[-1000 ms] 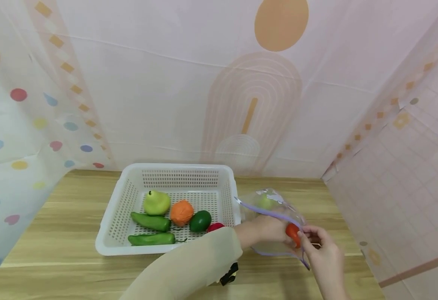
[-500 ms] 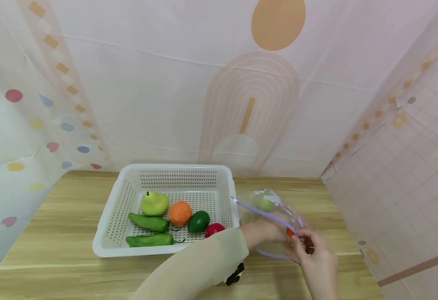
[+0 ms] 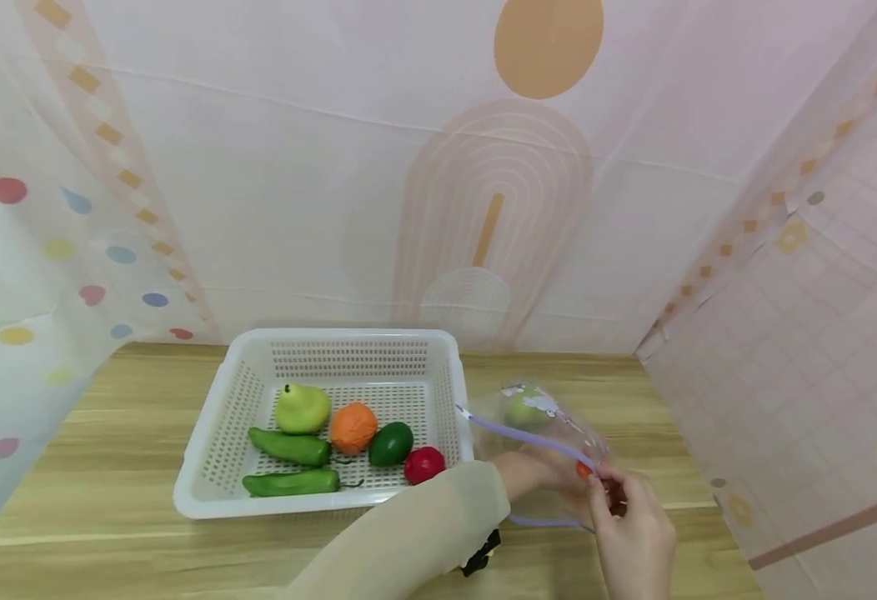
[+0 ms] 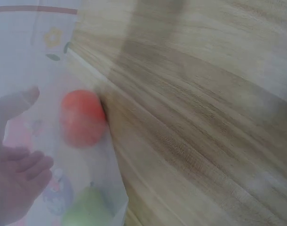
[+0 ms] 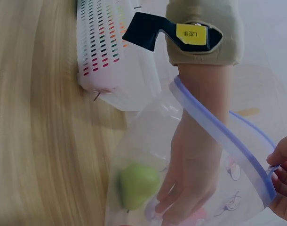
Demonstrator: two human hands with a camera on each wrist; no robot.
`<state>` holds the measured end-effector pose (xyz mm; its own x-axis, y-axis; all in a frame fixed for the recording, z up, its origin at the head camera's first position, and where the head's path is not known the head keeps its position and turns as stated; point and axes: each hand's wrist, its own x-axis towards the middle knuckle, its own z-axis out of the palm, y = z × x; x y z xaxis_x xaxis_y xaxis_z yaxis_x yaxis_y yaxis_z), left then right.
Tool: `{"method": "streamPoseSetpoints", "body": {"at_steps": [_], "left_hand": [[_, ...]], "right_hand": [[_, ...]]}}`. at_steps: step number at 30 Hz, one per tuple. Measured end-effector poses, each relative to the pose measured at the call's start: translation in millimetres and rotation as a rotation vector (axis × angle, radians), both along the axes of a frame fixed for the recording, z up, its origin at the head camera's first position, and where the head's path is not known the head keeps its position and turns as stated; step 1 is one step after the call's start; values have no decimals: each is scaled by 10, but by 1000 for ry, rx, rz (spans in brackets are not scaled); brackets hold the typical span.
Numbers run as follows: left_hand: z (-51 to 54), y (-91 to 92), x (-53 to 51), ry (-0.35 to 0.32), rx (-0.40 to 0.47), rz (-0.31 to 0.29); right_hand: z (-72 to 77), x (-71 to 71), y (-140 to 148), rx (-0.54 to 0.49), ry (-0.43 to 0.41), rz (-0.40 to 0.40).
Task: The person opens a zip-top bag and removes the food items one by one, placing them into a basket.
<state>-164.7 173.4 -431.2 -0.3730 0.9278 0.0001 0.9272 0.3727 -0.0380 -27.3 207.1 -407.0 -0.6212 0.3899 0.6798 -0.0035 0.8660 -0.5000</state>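
A clear zip bag with a purple rim [image 3: 524,435] lies right of the basket. My left hand [image 5: 193,174] reaches through its mouth, fingers loosely extended. Inside the bag, a rounded red tomato-like piece [image 4: 82,117] sits just beyond those fingertips, apart from them. A green pear [image 5: 139,185] rests in the bag as well. With thumb and fingers my right hand [image 3: 633,521] pinches the bag's rim at its right end. Only a small red patch of the tomato-like piece shows in the head view, by the right thumb.
Left of the bag stands a white basket [image 3: 198,450]. It holds a yellow-green pear [image 3: 303,409], two green peppers [image 3: 292,483], an orange [image 3: 353,428], a dark green oval fruit [image 3: 391,444] and a red round fruit [image 3: 424,465]. A patterned curtain [image 3: 333,208] hangs behind.
My left hand has carried the red tomato-like piece from the bag's mouth down inside and let go of it. The right hand keeps its pinch on the rim.
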Motion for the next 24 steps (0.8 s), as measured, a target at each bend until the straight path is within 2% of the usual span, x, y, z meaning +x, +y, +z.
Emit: {"method": "streamPoseSetpoints", "body": {"at_steps": [4,6,7,12,17,19,21,23,24], "left_hand": [[-62,9,-18,-33,47,-22],[-86,18,-26,-19,44,-26],[-99,22,-27,-39,56,-24],[-153,50,-20,-78,81,36],[-191,56,2,-76,89,67],[-220,60,9,-93,118,76],[-265,78,7,-136,166,86],[-314,103,-6,-159,217,78],[-332,113,-12,-150,237,73]], "right_hand": [[-28,1,-5,36,28,7],[-36,0,-9,52,36,18],[-37,2,-14,60,36,26],[-51,12,-43,89,46,59],[-59,20,-62,84,59,72],[-60,25,-75,70,43,67],[-61,30,-93,56,23,63],[-65,34,-110,46,11,64],[-66,34,-118,42,10,67]]}}
